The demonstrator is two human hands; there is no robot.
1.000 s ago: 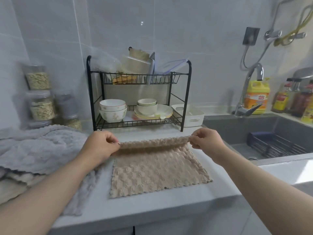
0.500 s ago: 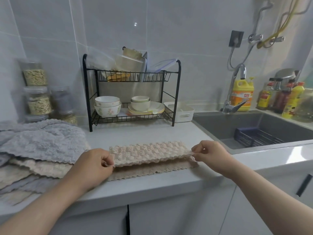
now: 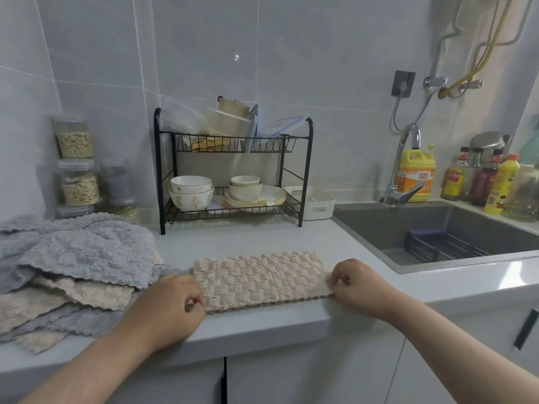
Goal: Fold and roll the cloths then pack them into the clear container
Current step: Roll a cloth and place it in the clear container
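A beige waffle-textured cloth lies folded in half as a long strip near the counter's front edge. My left hand pinches its near left corner. Its near right corner is pinched by my right hand. A pile of grey and beige cloths lies loosely stacked at the left of the counter. A clear container with a lid sits on the top shelf of the black dish rack, partly hidden by bags.
Bowls and plates fill the rack's lower shelf, with a white basket beside it. Stacked jars stand at the back left. The sink with faucet lies to the right, bottles behind it.
Both hands pulled the cloth's far edge toward me and laid it over the near edge, folding it in half. The hands now sit at the near corners.
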